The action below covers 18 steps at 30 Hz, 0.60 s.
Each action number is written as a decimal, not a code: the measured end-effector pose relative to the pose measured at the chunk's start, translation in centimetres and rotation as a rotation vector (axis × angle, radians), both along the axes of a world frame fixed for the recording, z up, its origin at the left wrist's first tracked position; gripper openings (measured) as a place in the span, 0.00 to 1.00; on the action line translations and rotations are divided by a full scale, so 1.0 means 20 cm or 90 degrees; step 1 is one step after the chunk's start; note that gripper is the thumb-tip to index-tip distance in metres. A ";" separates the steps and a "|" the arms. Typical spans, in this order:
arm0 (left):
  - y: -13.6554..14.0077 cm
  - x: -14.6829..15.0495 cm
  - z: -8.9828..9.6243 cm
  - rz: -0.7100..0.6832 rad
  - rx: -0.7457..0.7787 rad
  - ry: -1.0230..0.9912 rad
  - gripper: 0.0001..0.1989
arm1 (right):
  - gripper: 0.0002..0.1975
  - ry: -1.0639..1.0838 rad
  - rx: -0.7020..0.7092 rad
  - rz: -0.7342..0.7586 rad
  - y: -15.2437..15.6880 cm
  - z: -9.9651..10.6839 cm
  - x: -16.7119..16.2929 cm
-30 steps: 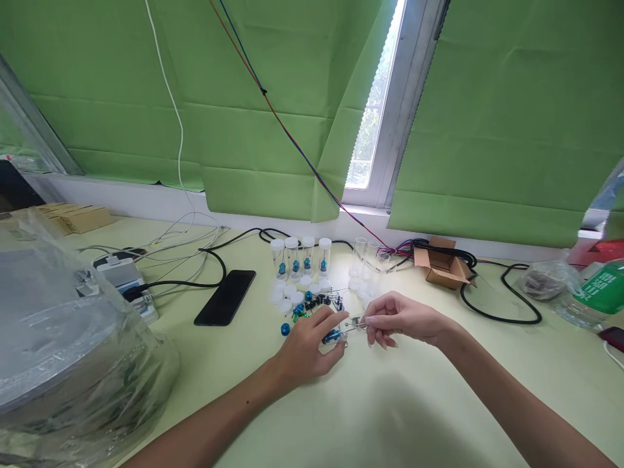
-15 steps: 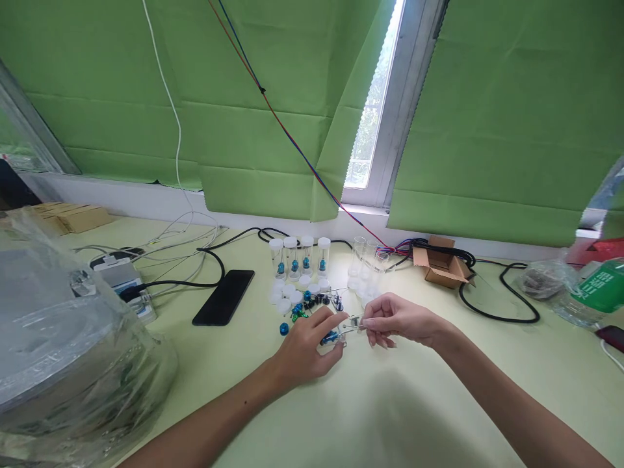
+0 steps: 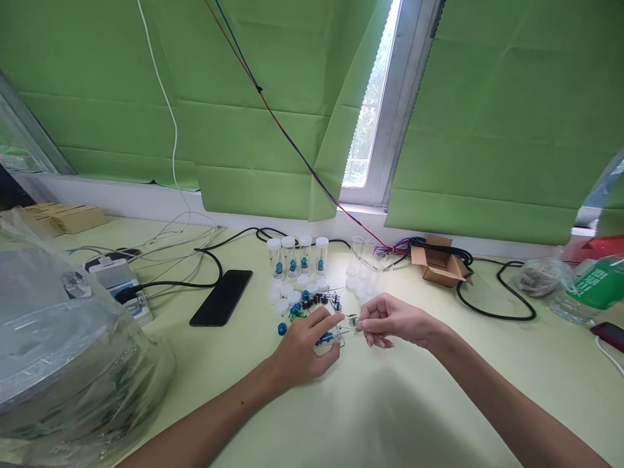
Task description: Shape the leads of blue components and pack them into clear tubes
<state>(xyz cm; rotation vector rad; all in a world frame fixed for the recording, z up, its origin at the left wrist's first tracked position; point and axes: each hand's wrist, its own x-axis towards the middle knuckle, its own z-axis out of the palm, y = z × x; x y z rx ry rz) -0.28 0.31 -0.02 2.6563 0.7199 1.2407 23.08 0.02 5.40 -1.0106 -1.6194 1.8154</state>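
Note:
My left hand (image 3: 307, 344) curls its fingers around a small blue metallic part (image 3: 324, 338) with a clear piece near its end, low over the table. A thin metal rod (image 3: 347, 329) runs from that part toward my right hand (image 3: 392, 320). The right thumb and fingertips are pinched on the rod's far end; its tip is hidden. Beyond the left hand lie loose blue and green parts (image 3: 296, 312), small black parts (image 3: 320, 299) and a blue knurled piece (image 3: 282, 329). White round caps (image 3: 281, 305) lie scattered behind them.
Several white-capped clear tubes (image 3: 288, 260) with blue parts inside stand at the back. Uncapped clear tubes (image 3: 358, 263) stand right of them. Also around are a phone (image 3: 221, 298), a power strip (image 3: 129, 292), an open cardboard box (image 3: 441, 266), a plastic-wrapped object (image 3: 73, 364), a bottle (image 3: 592, 289) and black cables.
The whole view has shifted slightly. Both hands keep nearly the same pose, and the rod between them shows a little more level than before.

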 end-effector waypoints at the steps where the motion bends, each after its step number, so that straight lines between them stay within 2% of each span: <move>1: 0.00 0.00 0.00 0.002 0.004 0.001 0.19 | 0.16 0.000 0.002 -0.001 0.00 0.00 0.00; 10: 0.00 -0.01 0.01 0.017 0.007 -0.004 0.18 | 0.17 0.021 0.025 0.000 0.00 -0.02 -0.01; 15: -0.01 0.02 0.03 0.060 -0.108 -0.103 0.15 | 0.19 0.076 0.056 -0.057 0.00 0.01 -0.02; 18: -0.01 0.03 0.04 0.132 -0.225 -0.181 0.14 | 0.19 0.020 0.119 -0.126 0.00 0.01 -0.03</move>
